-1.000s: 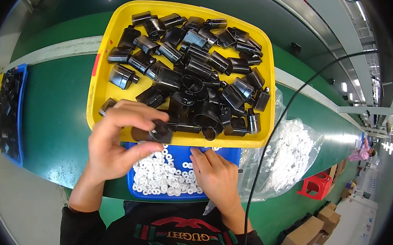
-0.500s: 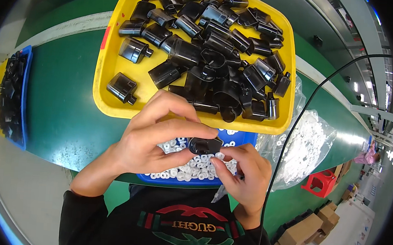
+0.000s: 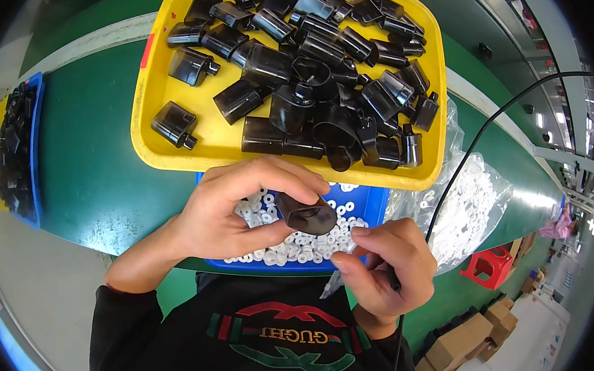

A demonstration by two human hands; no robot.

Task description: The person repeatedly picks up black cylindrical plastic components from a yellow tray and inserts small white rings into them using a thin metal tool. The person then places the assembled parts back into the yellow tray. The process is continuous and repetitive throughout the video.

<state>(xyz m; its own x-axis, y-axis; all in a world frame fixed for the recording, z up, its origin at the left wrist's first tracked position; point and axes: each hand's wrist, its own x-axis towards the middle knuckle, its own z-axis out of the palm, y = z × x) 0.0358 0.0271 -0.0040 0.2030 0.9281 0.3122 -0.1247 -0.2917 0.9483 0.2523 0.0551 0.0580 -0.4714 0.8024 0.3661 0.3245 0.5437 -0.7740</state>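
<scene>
My left hand point(image 3: 230, 212) grips one dark translucent plastic shell point(image 3: 307, 214) by its end, holding it over a blue tray point(image 3: 373, 203) of small white rings point(image 3: 293, 244). My right hand point(image 3: 384, 264) is just right of the shell, thumb and forefinger pinched on a small white ring near the shell's open mouth. A thin dark tool or cable end sits in that palm. Behind both hands a yellow tray point(image 3: 151, 130) holds several more dark shells point(image 3: 319, 70).
A green belt point(image 3: 85, 164) runs under the trays. At the far left is a blue and yellow bin point(image 3: 17, 145) of dark parts. A clear bag of white rings point(image 3: 464, 204) lies to the right, crossed by a black cable point(image 3: 464, 156). Cardboard boxes and a red stool point(image 3: 490, 266) stand lower right.
My left hand lifted a shell from the yellow tray's front edge and brought it over the blue tray. My right hand rose from the rings, pinching one beside the shell.
</scene>
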